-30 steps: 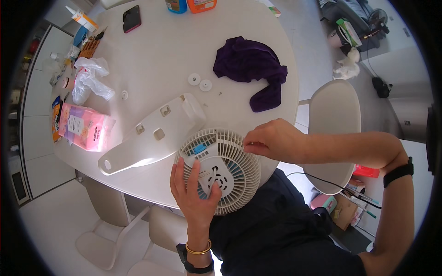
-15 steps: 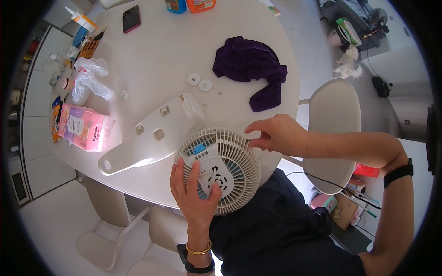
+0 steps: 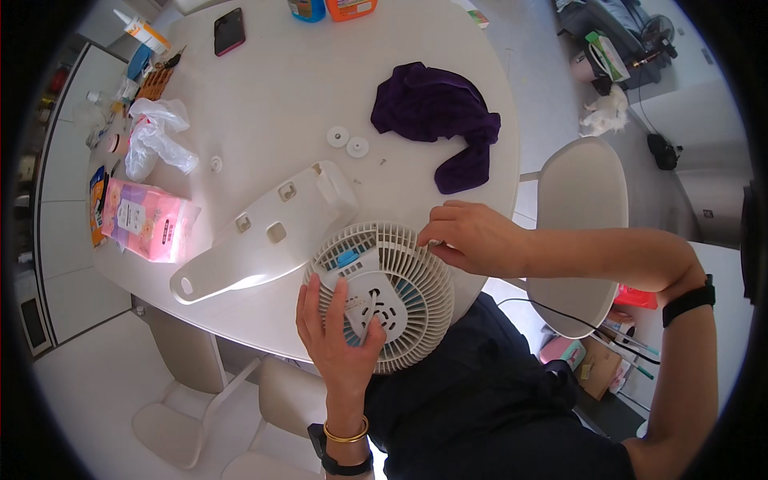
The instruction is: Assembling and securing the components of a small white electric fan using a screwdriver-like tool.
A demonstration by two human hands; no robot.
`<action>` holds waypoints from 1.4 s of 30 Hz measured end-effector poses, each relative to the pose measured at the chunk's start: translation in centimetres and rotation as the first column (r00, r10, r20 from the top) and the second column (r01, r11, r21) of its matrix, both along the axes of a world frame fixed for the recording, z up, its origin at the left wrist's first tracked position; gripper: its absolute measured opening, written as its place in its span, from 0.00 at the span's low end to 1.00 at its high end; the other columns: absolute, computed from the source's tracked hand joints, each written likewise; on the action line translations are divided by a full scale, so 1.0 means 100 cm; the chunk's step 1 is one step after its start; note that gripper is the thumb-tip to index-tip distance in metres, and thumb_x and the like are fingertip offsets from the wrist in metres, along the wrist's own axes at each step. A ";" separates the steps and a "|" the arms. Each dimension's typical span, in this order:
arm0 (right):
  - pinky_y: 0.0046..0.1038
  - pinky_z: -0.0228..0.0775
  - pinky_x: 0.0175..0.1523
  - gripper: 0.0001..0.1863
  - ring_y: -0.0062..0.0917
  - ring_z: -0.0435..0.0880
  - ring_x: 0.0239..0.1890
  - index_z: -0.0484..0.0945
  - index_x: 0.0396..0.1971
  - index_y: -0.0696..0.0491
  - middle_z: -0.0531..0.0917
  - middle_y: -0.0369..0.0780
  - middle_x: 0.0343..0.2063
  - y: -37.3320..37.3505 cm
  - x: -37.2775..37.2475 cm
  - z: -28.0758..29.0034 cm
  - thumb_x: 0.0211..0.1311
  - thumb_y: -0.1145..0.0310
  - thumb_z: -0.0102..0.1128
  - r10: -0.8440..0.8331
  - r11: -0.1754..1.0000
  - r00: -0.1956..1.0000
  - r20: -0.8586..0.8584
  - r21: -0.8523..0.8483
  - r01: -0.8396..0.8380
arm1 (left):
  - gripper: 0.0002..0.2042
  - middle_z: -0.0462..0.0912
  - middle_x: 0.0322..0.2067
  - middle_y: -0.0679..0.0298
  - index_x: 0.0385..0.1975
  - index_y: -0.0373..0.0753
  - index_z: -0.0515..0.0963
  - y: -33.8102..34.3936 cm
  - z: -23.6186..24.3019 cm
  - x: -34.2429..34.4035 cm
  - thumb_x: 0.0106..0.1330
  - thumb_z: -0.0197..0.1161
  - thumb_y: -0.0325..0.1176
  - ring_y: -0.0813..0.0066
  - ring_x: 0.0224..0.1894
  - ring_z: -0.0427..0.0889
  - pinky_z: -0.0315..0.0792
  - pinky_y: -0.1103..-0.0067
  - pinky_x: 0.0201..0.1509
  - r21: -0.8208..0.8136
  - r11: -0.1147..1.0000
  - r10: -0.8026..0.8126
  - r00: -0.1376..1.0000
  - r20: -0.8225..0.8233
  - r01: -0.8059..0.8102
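A round white fan head [image 3: 428, 320] with a slatted cage lies at the near table edge, its back facing up. A white motor cover with slots and a blue piece show on it. Spread over that cover and the cage's left side, my left hand [image 3: 344, 340] holds the fan head, thumb on the cover. My right hand [image 3: 472, 238] is at the cage's upper right rim, thumb and forefinger pinched together. What lies between those fingertips is too small to make out. Beside the fan head rests a long white fan stand [image 3: 264, 232] with square holes.
Two white discs [image 3: 348, 142] and small screws [image 3: 383, 162] lie beyond the fan head. A purple cloth [image 3: 436, 112] is at the right. Leftward are a pink tissue pack [image 3: 148, 220] and a plastic bag [image 3: 158, 136]. A phone [image 3: 230, 32] lies far off; a chair [image 3: 582, 232] stands right.
My right hand has moved slightly left against the cage rim, and its fingers have closed from a wider gap into a pinch. My left hand and the fan head stay in place.
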State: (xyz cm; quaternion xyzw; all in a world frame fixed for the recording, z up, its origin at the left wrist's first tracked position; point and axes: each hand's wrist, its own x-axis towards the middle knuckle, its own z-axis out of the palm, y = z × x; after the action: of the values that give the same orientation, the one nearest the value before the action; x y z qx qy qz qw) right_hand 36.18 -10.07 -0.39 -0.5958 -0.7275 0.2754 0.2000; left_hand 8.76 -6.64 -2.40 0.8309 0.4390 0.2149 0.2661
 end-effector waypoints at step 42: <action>0.33 0.70 0.49 0.26 0.33 0.79 0.41 0.63 0.62 0.56 0.82 0.41 0.34 -0.009 -0.007 0.009 0.62 0.80 0.45 -0.444 0.869 0.858 -0.258 -0.357 0.342 | 0.32 0.65 0.65 0.51 0.58 0.44 0.74 -0.001 -0.002 -0.001 0.47 0.68 0.35 0.44 0.66 0.62 0.61 0.56 0.66 0.000 1.000 0.009 1.000 -0.003 -0.009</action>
State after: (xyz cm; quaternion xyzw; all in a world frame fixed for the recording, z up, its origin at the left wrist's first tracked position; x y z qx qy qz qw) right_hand 35.53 -10.92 0.52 -0.7013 -0.4942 0.4310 0.2797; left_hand 8.69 -6.75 -2.58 0.8293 0.4430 0.2147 0.2643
